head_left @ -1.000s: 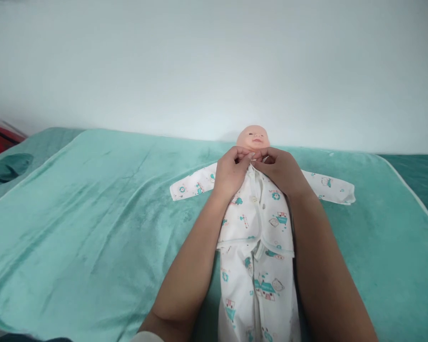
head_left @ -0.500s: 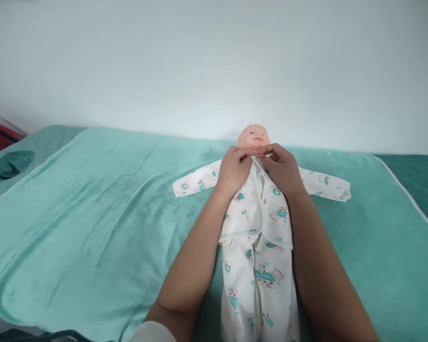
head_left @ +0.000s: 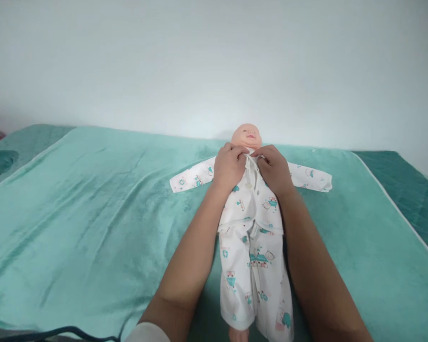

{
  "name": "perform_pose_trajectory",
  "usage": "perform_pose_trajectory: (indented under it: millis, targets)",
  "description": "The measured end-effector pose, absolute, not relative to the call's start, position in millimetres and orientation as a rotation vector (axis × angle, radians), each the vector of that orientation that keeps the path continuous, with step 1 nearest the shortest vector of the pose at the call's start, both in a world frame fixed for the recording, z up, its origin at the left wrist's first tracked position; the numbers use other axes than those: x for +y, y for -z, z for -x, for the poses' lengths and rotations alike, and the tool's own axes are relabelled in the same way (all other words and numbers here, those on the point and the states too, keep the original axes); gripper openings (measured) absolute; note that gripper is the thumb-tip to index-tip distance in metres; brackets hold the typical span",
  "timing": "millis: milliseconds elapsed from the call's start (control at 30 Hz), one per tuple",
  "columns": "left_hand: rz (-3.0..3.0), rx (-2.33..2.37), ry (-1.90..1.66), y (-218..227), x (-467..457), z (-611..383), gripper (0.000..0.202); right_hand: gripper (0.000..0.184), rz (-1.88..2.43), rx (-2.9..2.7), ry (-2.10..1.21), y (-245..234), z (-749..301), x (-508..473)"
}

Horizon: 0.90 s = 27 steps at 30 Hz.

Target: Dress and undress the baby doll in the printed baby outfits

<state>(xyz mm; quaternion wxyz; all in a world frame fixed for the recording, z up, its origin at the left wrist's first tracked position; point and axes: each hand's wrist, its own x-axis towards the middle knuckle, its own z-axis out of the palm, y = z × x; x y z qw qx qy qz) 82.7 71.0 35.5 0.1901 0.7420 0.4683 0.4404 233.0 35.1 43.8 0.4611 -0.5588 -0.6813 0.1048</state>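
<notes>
Both my hands, left hand (head_left: 228, 166) and right hand (head_left: 274, 168), fingers pinching the doll's (head_left: 248, 135) romper (head_left: 251, 223) collar; teal blanket (head_left: 92, 213) underneath.

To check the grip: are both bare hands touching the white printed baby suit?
Touching. The head view shows the left hand and the right hand pinching the white printed baby suit at its collar.

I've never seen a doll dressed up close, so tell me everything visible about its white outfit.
The white outfit looks like soft cotton, printed with small teal and pink pictures. It has a top with buttons down the front, long sleeves spread sideways, and trousers below. It lies front up on the doll, over a teal blanket. The left hand and right hand both pinch its collar.
</notes>
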Motion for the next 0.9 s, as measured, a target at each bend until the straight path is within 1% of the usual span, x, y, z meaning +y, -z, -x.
perform_pose_trajectory:
  millis: [100,367,500,700,900]
  targets:
    - [-2.077,1.324,-1.225,-36.8,70.9,-83.3,0.032,0.028,1.345,-1.672,-0.251,-44.4,-232.9,35.5]
    - [-2.078,1.289,-1.221,-35.4,72.4,-84.2,0.038,0.029,1.438,-1.601,-0.256,-47.7,-230.0,33.9]
    - [-2.042,1.386,-1.215,-36.9,69.9,-86.1,0.037,0.032,1.448,-1.603,-0.239,-47.9,-229.1,32.2]
    - [-1.973,1.383,-1.248,-38.6,69.4,-86.6,0.034,0.033,1.642,-1.58,-0.279,-47.8,-227.7,31.8]
    - [-1.966,1.35,-1.288,-38.9,70.2,-85.9,0.032,0.037,1.555,-1.588,-0.364,-42.6,-230.7,33.6]
